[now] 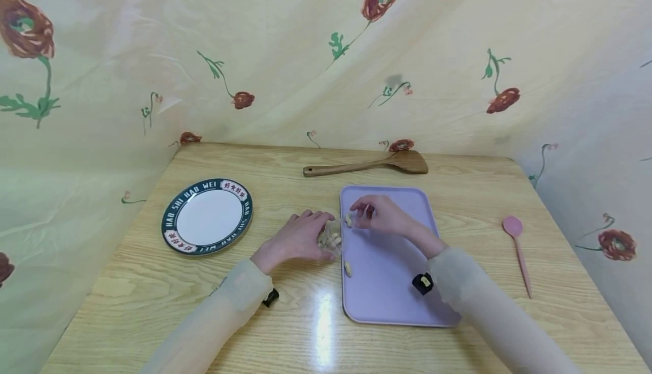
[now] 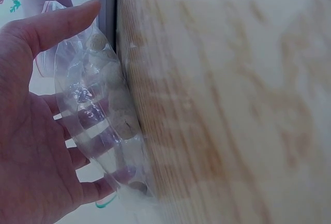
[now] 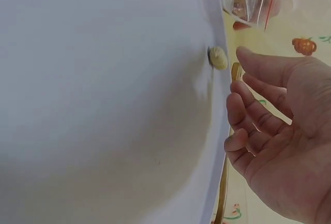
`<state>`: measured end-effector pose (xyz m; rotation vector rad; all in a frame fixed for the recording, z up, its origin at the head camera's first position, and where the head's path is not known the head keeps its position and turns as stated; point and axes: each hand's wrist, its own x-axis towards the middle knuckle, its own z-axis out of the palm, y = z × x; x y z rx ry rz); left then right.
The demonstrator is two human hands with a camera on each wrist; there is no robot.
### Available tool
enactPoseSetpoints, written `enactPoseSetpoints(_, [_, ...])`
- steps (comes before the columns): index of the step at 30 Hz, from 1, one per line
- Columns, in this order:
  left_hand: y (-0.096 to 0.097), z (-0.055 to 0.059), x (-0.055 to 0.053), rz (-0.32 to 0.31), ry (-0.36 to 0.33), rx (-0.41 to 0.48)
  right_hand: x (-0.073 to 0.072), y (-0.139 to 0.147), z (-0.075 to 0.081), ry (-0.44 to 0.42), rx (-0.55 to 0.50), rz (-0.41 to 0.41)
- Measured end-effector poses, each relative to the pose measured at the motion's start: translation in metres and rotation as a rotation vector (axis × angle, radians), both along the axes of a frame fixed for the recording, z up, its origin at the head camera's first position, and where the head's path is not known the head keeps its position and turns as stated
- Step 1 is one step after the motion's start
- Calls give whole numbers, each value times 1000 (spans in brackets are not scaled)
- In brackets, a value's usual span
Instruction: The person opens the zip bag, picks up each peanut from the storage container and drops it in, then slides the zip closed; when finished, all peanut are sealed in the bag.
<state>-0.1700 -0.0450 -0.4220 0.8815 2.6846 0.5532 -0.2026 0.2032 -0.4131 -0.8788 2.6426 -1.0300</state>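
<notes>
My left hand (image 1: 301,237) holds a clear zip bag (image 1: 333,237) at the tray's left edge, thumb on one side and fingers on the other. Several pale, rounded pieces that look like unshelled peanuts (image 2: 120,100) show through its plastic in the left wrist view. The bag's mouth faces the lilac tray (image 1: 389,283). Over the tray's left part, my right hand (image 1: 379,215) has loosely bent fingers with nothing between them. Just by its thumb and fingertips, one peanut (image 3: 217,58) lies inside the tray's rim. Another peanut (image 1: 348,269) lies lower along the same side.
A white plate with a dark green patterned rim (image 1: 170,215) sits to the left. Behind the tray lies a wooden spatula (image 1: 407,162). A pink spoon (image 1: 513,227) rests on the right of the wooden table (image 1: 285,340). Flowered cloth (image 1: 305,51) hangs behind the table.
</notes>
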Motion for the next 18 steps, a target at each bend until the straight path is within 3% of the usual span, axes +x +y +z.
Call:
enactPoseSetpoints(9, [0,-1,0,-6,8,1,-7,-4,-8,-88,11,4])
enactPoseSetpoints(18, [-1,-2,-1,-11,13,12,-6,-8,-15,-70,5,23])
